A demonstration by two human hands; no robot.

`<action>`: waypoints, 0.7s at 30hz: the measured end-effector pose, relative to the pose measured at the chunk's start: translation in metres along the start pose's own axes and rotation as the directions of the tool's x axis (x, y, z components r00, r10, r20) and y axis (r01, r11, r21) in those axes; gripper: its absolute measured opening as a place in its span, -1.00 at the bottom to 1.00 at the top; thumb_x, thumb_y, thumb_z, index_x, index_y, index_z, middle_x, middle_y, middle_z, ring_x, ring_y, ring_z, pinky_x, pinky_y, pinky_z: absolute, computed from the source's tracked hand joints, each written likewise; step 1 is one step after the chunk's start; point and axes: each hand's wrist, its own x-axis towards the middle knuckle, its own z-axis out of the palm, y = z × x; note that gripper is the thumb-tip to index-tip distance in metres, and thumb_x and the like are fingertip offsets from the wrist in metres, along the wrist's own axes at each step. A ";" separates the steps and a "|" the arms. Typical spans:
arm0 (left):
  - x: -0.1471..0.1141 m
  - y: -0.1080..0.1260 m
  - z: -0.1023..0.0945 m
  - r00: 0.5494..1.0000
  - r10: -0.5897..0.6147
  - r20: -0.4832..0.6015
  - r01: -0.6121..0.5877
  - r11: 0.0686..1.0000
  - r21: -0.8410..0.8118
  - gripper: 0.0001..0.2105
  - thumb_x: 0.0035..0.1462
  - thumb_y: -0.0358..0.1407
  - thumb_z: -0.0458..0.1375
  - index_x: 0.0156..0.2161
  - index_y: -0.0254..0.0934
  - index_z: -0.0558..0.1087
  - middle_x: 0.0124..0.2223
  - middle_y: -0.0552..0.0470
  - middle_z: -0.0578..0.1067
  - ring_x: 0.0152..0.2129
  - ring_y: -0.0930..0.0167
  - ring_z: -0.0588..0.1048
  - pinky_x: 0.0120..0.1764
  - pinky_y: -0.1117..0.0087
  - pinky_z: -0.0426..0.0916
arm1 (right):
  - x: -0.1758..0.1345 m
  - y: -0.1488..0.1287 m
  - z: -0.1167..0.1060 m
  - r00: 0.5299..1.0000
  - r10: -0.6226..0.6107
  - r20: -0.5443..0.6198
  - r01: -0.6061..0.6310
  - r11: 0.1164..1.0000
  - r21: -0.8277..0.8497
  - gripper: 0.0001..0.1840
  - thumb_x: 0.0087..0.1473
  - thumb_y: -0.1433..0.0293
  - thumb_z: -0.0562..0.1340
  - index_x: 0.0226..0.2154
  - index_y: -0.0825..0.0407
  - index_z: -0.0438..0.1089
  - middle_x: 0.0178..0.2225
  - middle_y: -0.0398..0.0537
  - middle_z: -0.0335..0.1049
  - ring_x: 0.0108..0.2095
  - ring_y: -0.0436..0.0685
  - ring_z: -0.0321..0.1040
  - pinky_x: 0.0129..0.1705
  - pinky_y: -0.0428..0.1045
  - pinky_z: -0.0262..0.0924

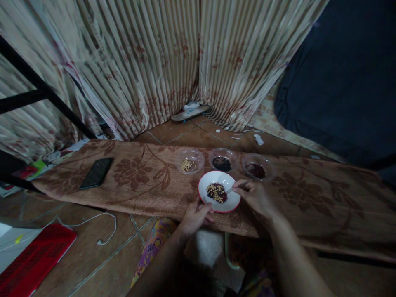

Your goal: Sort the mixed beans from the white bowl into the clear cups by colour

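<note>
A white bowl with a red rim [202, 179] stands near the bench's front edge. Inside it lies a mix of yellow and dark red beans [217, 193]. My left hand [195, 215] grips the bowl's near left side, thumb at the rim and fingers beneath. My right hand [255, 196] pinches a thin metal utensil [229, 190] over the bowl's right side, its tip down by the beans; its exact kind is unclear. Behind the bowl are three clear plastic bowls: one with yellow beans [188, 165], one with black beans [222, 163], one with dark red beans [256, 170].
A brown flower-patterned cloth [145, 198] covers the long bench. A dark phone [96, 173] lies on its left part. On the floor are a skateboard [190, 113], white scraps [258, 140], a white cable [114, 225] and a red crate [40, 258]. Striped curtains [161, 62] hang behind.
</note>
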 end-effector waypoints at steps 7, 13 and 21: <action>-0.001 0.000 0.001 1.000 -0.012 -0.001 0.012 1.000 0.000 -0.59 0.00 -0.08 0.16 -0.13 -0.34 0.32 -0.39 -0.02 0.49 -0.66 0.52 0.45 -0.67 0.60 0.24 | 0.001 0.002 0.000 1.000 -0.011 -0.008 0.011 1.000 0.009 -0.76 -0.06 0.20 0.27 -0.42 0.04 0.47 -0.39 -0.03 0.52 -0.35 0.16 0.41 -0.32 0.00 0.24; -0.002 0.003 0.001 1.000 -0.014 -0.012 0.014 1.000 0.000 -0.59 -0.03 -0.07 0.17 -0.17 -0.35 0.32 -0.40 -0.01 0.49 -0.68 0.51 0.44 -0.68 0.57 0.25 | 0.000 -0.001 -0.001 1.000 0.020 -0.017 -0.020 0.999 0.041 -0.74 -0.08 0.20 0.28 -0.41 0.06 0.47 -0.38 -0.02 0.51 -0.37 0.15 0.41 -0.33 0.00 0.24; -0.001 0.002 0.001 1.000 0.000 -0.004 0.000 1.000 0.008 -0.60 -0.01 -0.08 0.16 -0.16 -0.34 0.31 -0.40 -0.01 0.49 -0.67 0.50 0.45 -0.67 0.57 0.25 | 0.000 -0.004 -0.001 1.000 0.016 -0.014 -0.016 1.000 0.016 -0.74 -0.07 0.19 0.27 -0.43 0.05 0.48 -0.41 -0.03 0.51 -0.39 0.14 0.40 -0.35 -0.01 0.23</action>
